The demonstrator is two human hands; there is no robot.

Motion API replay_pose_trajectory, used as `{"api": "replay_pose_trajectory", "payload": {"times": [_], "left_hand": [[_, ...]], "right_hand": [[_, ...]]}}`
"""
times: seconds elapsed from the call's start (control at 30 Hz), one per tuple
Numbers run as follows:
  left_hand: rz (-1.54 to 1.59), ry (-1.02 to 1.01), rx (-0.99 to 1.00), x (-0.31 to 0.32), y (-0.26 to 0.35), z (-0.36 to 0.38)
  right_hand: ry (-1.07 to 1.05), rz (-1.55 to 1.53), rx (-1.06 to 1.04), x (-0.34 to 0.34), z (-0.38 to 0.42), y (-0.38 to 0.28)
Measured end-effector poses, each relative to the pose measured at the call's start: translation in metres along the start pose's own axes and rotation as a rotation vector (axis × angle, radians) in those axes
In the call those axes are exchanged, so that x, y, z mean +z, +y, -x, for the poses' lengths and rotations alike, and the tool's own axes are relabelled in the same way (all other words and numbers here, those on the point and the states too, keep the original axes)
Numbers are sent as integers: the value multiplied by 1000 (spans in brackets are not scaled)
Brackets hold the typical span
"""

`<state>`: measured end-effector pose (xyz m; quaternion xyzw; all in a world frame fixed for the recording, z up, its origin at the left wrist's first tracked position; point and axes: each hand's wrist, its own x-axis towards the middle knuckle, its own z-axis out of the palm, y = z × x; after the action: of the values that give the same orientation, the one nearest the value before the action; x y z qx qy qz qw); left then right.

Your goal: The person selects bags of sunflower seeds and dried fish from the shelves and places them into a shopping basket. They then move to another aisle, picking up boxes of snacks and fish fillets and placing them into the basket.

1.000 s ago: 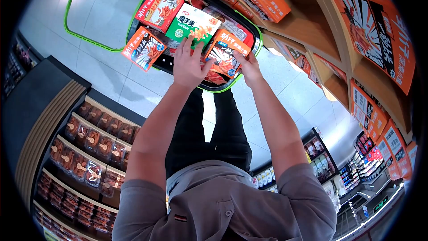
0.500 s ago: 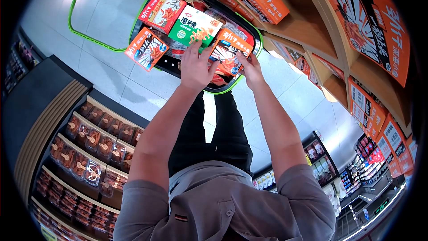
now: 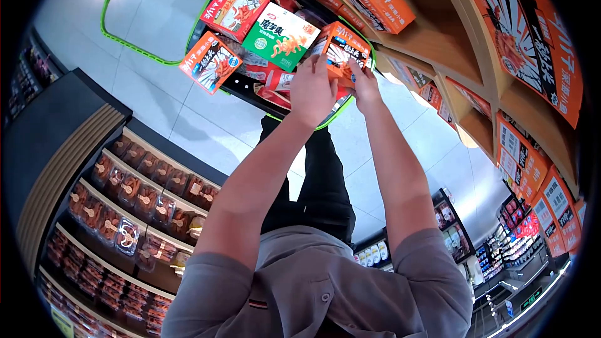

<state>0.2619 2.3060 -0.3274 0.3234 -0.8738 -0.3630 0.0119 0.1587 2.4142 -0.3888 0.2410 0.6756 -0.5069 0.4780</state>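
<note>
My left hand [image 3: 313, 92] and my right hand [image 3: 365, 85] are at the near right end of a black shopping basket with a green rim [image 3: 339, 111]. Between them is an orange snack box [image 3: 341, 48], tilted, with the fingers of both hands closed on its near side. Left of it a green and white snack box [image 3: 280, 36] lies on top of the other goods. A red and orange box [image 3: 236, 12] sits beyond that, and another orange box [image 3: 211, 62] leans over the basket's left edge. Red packages [image 3: 280, 80] show underneath, partly hidden by my left hand.
Wooden shelves [image 3: 438, 37] with orange snack boxes [image 3: 380, 4] rise close on the right. The basket's green handle [image 3: 105, 15] is folded out to the left over the tiled floor [image 3: 147, 81]. A display rack with clear packs of food [image 3: 128, 194] stands at lower left.
Both hands have moved right with the orange box, which has turned and tilted. My left hand has come away from the green and white box, showing more of it and the red packages.
</note>
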Motion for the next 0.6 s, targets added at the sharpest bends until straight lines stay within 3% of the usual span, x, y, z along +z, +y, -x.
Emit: {"api": "replay_pose_trajectory", "payload": {"times": [0.13,0.27,0.6], "left_hand": [[-89,-83,2,9,8,-10],[-183,-26,46,18,6,-26],[-228,-228,-121,-4,25,-26]], "right_hand": [[43,72,51,-1,-15,-14],[54,85,107,2,-21,-25],[12,96,71,-23,-14,-12]]}}
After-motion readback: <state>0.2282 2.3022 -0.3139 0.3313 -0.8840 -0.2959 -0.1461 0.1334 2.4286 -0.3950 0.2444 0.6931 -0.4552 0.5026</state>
